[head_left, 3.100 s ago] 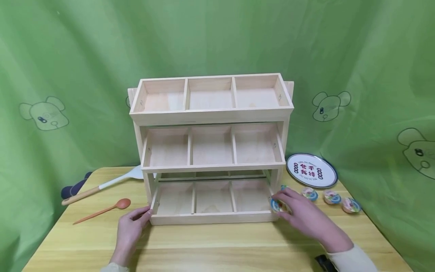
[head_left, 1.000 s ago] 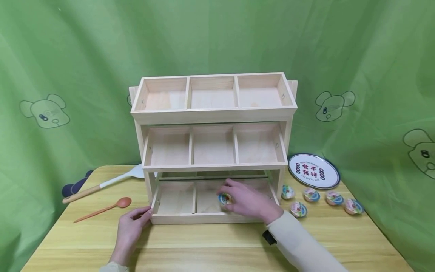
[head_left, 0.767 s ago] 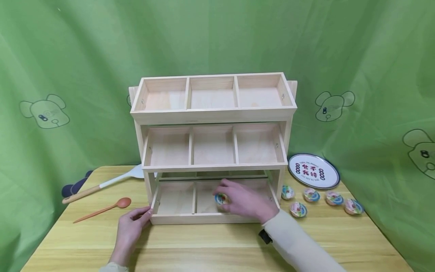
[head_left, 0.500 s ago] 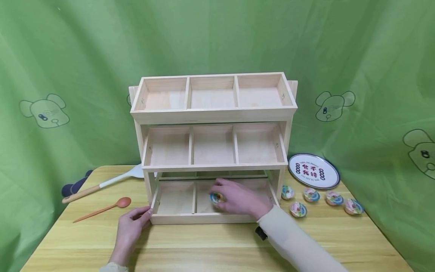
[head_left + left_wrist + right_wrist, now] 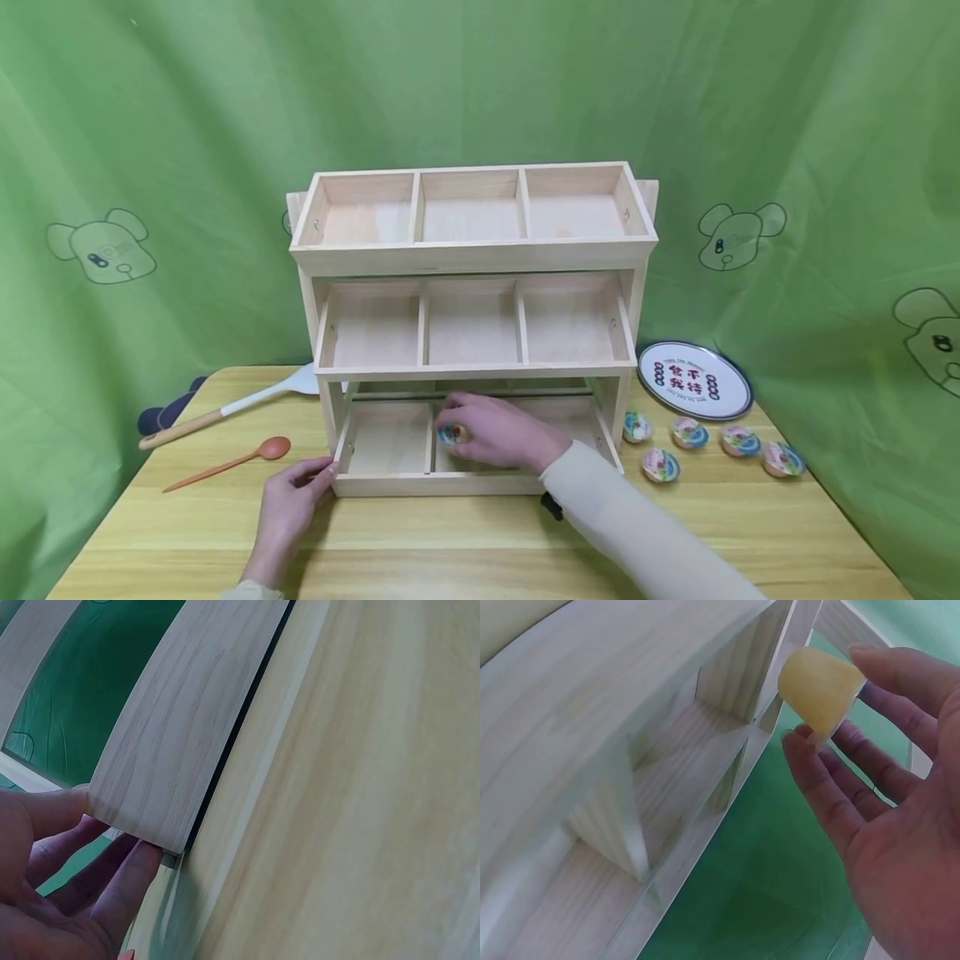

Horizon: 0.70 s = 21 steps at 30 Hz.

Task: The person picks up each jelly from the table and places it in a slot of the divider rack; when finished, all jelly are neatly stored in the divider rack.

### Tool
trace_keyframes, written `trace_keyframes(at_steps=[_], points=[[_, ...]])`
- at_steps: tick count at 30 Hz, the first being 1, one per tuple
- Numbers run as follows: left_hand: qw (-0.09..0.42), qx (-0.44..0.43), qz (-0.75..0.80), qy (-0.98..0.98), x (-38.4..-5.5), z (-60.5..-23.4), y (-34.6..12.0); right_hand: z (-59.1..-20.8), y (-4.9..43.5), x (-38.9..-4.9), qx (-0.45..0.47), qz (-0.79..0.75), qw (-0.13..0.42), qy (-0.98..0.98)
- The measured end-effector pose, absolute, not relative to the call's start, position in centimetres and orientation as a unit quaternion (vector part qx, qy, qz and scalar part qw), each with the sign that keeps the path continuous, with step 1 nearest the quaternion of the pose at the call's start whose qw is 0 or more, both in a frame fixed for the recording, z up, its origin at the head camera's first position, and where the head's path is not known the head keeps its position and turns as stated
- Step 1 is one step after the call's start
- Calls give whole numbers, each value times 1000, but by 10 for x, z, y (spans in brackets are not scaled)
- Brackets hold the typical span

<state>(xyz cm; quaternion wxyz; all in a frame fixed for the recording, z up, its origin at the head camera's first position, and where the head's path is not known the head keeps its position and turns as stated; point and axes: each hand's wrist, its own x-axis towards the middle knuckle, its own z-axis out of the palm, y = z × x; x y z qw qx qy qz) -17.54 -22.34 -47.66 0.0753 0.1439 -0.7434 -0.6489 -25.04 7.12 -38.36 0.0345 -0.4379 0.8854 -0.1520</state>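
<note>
A pale wooden three-tier rack [image 5: 480, 258], each tier a tray split into three compartments, stands on the table. My right hand [image 5: 497, 432] pinches a jelly cup [image 5: 453, 434] over the bottom tray's middle compartment, near its left divider. In the right wrist view the jelly cup [image 5: 819, 688] shows a yellowish body, between the thumb and fingers of my right hand [image 5: 900, 795]. My left hand [image 5: 291, 504] holds the bottom tray's front left corner. Seen from the left wrist, the thumb and fingers of my left hand [image 5: 75, 877] grip the end of the tray's front board [image 5: 161, 742].
Several jelly cups [image 5: 661, 465] lie on the table [image 5: 420, 550] right of the rack, before an oval plate [image 5: 693, 380]. Left of the rack are an orange spoon [image 5: 273, 448] and a white spatula with a wooden handle [image 5: 236, 406]. A green curtain [image 5: 480, 75] hangs behind.
My right hand has carried the jelly cup from the rack's right side leftward into the bottom tray, still drifting left across the middle compartment. The left hand stays on the corner.
</note>
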Motion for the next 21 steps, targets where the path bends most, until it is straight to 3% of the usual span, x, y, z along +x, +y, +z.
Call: trace_keyframes(at_steps=[21], points=[[74, 140, -646, -747, -175, -478, -223, -388, 18, -265, -464, -154, 41, 871]])
